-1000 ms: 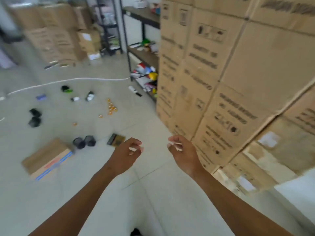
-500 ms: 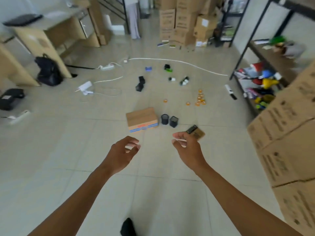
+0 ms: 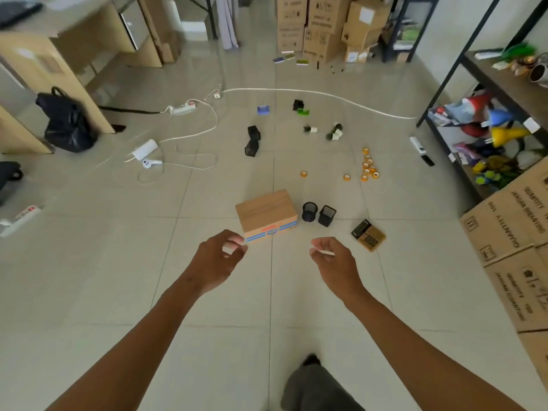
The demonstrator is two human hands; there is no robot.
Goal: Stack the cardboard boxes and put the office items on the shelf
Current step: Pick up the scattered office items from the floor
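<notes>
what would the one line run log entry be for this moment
left hand: empty, loosely curled | right hand: empty, loosely curled | target: small brown cardboard box with blue stripes on floor, untouched | near: two black mesh pen cups

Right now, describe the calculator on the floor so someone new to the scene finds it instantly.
Start at the small cardboard box on the floor tiles just beyond the person's hands. Right of it stand two black mesh pen cups; right again, nearer the camera, lies the calculator. It is the only flat, tan-gold slab there, with a dark display end and a grid of keys.
</notes>
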